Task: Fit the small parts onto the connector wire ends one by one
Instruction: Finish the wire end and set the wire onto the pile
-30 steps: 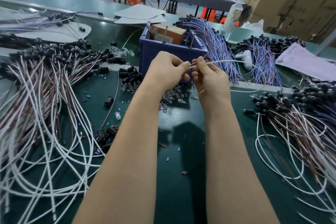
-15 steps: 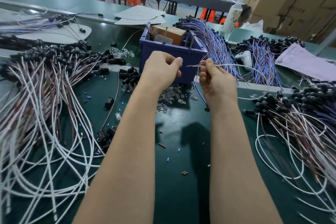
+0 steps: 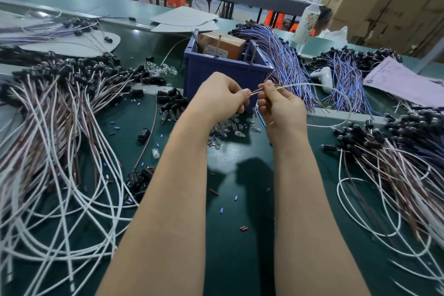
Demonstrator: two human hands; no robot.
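My left hand [image 3: 221, 96] is pinching the tip of the white wire [image 3: 312, 84] between thumb and forefinger; whether a small part is sitting under the fingertips, I cannot tell. My right hand [image 3: 281, 108] is gripping the same wire just at its three o'clock, the wire arcing off rightward. The blue bin [image 3: 216, 72] is standing at twelve o'clock, and clear bulbs [image 3: 230, 127] are lying at six.
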